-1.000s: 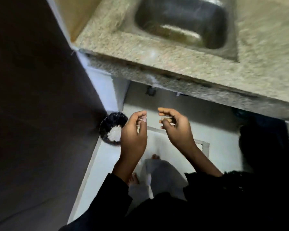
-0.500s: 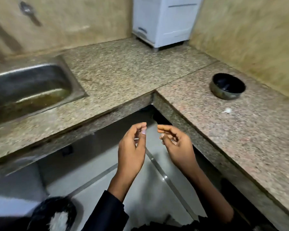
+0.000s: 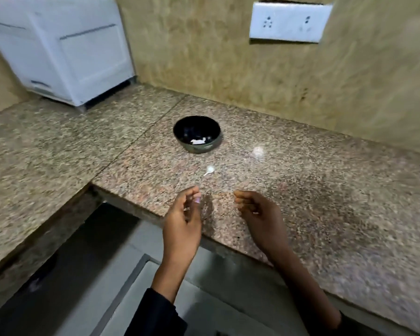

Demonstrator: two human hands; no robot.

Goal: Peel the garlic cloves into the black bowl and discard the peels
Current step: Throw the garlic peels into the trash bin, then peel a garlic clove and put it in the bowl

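Black bowl (image 3: 196, 134) sits on the granite table (image 3: 301, 190) with pale garlic pieces (image 3: 198, 141) inside; one white scrap (image 3: 210, 169) lies just in front. Your hands hover near the table edge, well apart: left hand (image 3: 183, 220) and right hand (image 3: 258, 215) with fingers loosely curled, holding nothing visible

Bare counter (image 3: 301, 190) before black bowl (image 3: 197, 132)

Speckled brown-pink granite counter (image 3: 301, 190); black bowl (image 3: 197, 134), something whitish inside, perhaps garlic; white appliance (image 3: 66, 49); mottled tan wall (image 3: 204, 44).
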